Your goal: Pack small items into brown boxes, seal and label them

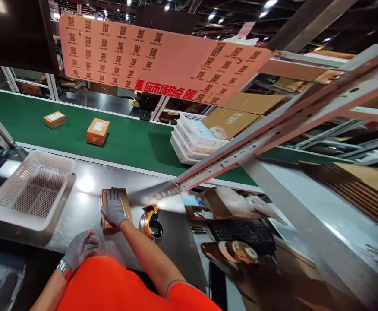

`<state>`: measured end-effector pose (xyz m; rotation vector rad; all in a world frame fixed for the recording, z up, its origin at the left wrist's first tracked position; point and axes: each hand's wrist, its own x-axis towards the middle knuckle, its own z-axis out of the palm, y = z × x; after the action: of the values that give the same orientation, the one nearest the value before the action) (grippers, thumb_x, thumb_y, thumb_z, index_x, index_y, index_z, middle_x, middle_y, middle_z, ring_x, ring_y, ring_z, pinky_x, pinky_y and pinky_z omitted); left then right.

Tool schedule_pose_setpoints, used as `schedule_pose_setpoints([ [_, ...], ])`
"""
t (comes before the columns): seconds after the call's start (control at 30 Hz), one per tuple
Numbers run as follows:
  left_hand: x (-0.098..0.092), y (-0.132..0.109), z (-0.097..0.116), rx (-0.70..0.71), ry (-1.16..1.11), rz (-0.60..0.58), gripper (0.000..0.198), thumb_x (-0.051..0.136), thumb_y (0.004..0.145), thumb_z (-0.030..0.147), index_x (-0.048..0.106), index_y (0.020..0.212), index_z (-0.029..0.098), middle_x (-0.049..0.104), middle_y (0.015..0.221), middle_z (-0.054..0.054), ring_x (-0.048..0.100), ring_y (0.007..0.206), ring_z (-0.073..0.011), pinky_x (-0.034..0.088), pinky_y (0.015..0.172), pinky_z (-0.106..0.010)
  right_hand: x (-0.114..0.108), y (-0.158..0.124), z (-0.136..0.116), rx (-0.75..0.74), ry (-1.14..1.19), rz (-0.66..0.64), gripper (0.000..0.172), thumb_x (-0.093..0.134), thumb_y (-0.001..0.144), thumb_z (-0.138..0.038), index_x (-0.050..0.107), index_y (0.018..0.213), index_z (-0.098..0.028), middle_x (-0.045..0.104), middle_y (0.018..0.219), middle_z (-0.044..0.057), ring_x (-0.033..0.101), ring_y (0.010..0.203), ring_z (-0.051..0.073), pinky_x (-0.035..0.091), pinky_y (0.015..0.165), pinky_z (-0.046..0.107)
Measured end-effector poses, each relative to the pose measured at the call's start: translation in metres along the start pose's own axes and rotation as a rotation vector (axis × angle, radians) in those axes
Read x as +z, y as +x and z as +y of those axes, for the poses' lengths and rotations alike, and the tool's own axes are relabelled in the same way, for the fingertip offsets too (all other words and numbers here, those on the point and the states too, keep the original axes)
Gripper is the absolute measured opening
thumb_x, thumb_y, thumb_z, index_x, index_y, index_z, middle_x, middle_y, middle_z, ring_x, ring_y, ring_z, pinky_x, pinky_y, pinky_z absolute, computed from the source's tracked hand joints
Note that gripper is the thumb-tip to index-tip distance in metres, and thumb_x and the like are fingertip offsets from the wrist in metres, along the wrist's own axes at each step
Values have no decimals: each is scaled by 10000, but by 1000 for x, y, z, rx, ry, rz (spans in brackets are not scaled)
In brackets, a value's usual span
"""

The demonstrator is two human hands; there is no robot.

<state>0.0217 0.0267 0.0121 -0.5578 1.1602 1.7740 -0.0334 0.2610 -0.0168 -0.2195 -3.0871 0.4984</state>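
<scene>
My right hand (114, 209), in a grey glove, lies on top of a small brown cardboard box (126, 203) on the metal worktable (88, 172). Its fingers stretch flat over the lid, with the thumb out towards the left edge. Close to my body, my left hand (80, 248) hovers gloved and empty, its fingers loosely bent and apart, fingertips bare. Just right of the box stands what looks like a yellow and black tape dispenser (151, 222). The underside of the box is hidden.
A white perforated basket (30, 190) sits at the left. Behind the table runs a green conveyor (130, 142) carrying two cartons (97, 131) and stacked white baskets (192, 138). A metal post (221, 166) slants across the right, near a keyboard (244, 233). A QR-code board (176, 56) hangs above.
</scene>
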Motion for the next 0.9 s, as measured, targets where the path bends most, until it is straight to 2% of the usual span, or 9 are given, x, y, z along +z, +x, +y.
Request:
schedule_pose_setpoints([
  [0.1,12,0,-10,-8,-18,15,454,858,858,513,624,1074,190,782,773,-59,719,674,-182,557,702,-273,2,7,-3,-151,21,-45,827,686,975,-222,418,1715,33,274,1834,342,282,1725,464,183,1427,641],
  [0.2,22,0,-18,22,-14,58,529,888,779,552,626,1063,191,763,766,-49,716,695,-196,548,698,-283,3,8,-7,-363,59,-137,640,651,998,-158,582,1628,-68,423,1809,237,374,1706,351,250,1431,549],
  [0.33,22,1,-24,273,-79,229,677,908,666,620,647,1120,191,769,780,-48,729,749,-227,551,708,-308,2,-15,-2,-554,118,-182,540,635,1023,-177,649,1561,-126,497,1786,152,375,1704,282,329,1397,472],
  [0.4,17,1,-26,362,-117,293,734,923,632,628,660,1160,192,780,789,-50,743,780,-236,568,739,-318,-1,-30,11,-495,122,-136,605,637,1051,-278,586,1628,-104,425,1820,200,323,1728,349,281,1416,569],
  [0.53,14,0,-42,381,-166,359,657,930,642,597,690,1118,213,782,769,-41,766,784,-253,602,778,-360,-19,-35,51,-237,86,-72,724,617,1085,-471,515,1702,-105,391,1813,273,323,1712,468,195,1392,750],
  [0.67,22,2,-75,367,-161,336,669,923,648,652,734,1123,220,796,800,-52,790,842,-276,628,809,-380,-42,-32,75,-88,88,-46,735,615,1069,-407,506,1684,-18,389,1801,312,305,1712,488,161,1402,733],
  [0.73,25,6,-90,399,-141,354,695,926,615,676,750,1127,240,814,863,-63,801,896,-293,648,855,-401,-43,-48,77,-230,143,-64,756,628,1055,-423,496,1692,-38,377,1815,294,286,1729,461,166,1416,706],
  [0.83,26,12,-105,398,-136,453,652,890,583,692,760,1072,281,832,934,-76,823,979,-338,666,939,-449,-22,-90,82,-716,200,-212,703,647,1049,-499,547,1679,-204,466,1798,196,325,1733,395,176,1429,688],
  [0.9,27,15,-109,327,-92,527,579,823,579,725,746,966,301,827,872,-93,841,966,-386,677,933,-489,-2,-109,93,-942,166,-272,586,646,1055,-445,606,1619,-293,526,1771,130,353,1729,344,205,1437,648],
])
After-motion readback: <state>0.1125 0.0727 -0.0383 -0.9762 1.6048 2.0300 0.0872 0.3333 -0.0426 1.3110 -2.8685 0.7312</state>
